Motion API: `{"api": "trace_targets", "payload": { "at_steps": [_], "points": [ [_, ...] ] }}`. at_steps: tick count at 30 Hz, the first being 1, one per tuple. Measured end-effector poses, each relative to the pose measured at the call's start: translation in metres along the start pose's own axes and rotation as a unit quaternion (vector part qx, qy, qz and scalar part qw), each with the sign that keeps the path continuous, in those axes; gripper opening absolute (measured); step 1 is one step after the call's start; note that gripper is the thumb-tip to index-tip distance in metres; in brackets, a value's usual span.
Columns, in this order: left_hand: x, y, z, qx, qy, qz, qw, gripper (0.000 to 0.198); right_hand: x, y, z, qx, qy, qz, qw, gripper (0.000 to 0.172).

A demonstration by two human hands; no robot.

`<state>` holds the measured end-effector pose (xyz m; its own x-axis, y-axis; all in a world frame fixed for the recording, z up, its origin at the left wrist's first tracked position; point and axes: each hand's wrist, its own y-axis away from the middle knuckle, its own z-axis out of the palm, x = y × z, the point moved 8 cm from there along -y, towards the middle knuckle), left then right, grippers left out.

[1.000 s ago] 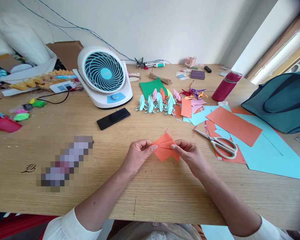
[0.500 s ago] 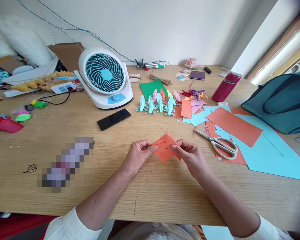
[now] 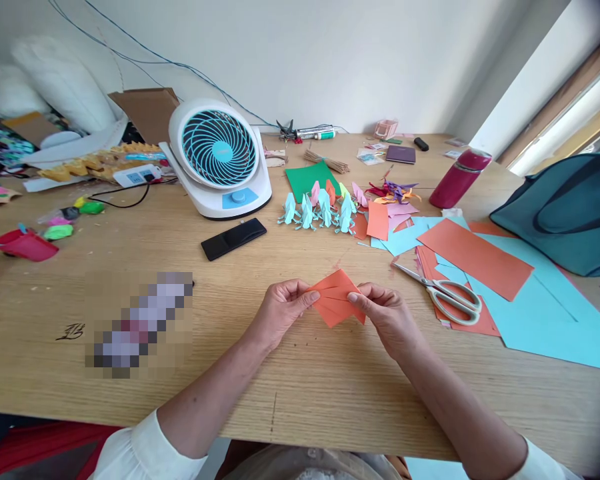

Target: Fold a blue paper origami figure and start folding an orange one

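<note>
Between my two hands is a small folded piece of orange paper [image 3: 336,303], with crease lines fanning across it. My left hand [image 3: 286,308] pinches its left corner, thumb on top. On the opposite corner my right hand [image 3: 384,312] has the same pinch, fingertips hidden behind the paper. The paper is held above the wooden table [image 3: 300,393]. Beyond it stand several folded paper figures [image 3: 325,208] in light blue, pink, orange and yellow. Scissors [image 3: 453,300] with white handles lie to the right of my right hand, partly on orange sheets.
Blue sheets [image 3: 555,320] and an orange rectangle [image 3: 477,260] spread over the right side, near a red bottle [image 3: 460,179] and a teal bag [image 3: 560,207]. A white fan [image 3: 220,157] stands back left, behind a black phone-like case [image 3: 234,239]. A red container [image 3: 25,245] sits far left.
The whole view has shifted slightly, so things appear a little further right. Both hands keep their pinch on the orange paper, with hardly any change in its shape.
</note>
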<state>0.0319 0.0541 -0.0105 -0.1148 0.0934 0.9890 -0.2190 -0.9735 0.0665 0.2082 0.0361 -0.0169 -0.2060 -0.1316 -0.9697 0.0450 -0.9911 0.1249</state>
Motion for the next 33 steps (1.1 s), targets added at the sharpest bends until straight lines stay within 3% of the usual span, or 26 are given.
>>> {"api": "trace_targets", "payload": {
  "at_steps": [9,16,22,27,30,33],
  "points": [
    [-0.003,0.000,-0.004,0.010,-0.056,0.032,0.998,0.031,0.004,-0.004,-0.004,-0.013,0.045,-0.008,0.999,0.041],
    [0.003,0.001,-0.006,0.026,-0.114,0.051,0.992,0.033,0.012,-0.006,-0.004,-0.014,0.028,-0.005,0.999,0.034],
    [-0.010,0.000,-0.002,-0.032,-0.074,-0.024,0.996,0.036,0.009,-0.004,-0.004,-0.002,0.009,-0.020,1.000,0.040],
    [-0.019,0.021,-0.004,-0.063,-0.078,-0.081,0.992,0.038,0.009,0.016,-0.004,-0.041,0.078,-0.059,0.994,0.042],
    [-0.024,0.040,-0.003,-0.076,-0.099,-0.109,0.986,0.033,0.007,0.038,-0.003,-0.070,0.187,-0.099,0.975,0.026],
    [-0.026,0.054,-0.007,-0.046,-0.146,-0.115,0.981,0.027,-0.007,0.064,-0.003,-0.046,0.357,-0.200,0.911,0.016]
  ]
}}
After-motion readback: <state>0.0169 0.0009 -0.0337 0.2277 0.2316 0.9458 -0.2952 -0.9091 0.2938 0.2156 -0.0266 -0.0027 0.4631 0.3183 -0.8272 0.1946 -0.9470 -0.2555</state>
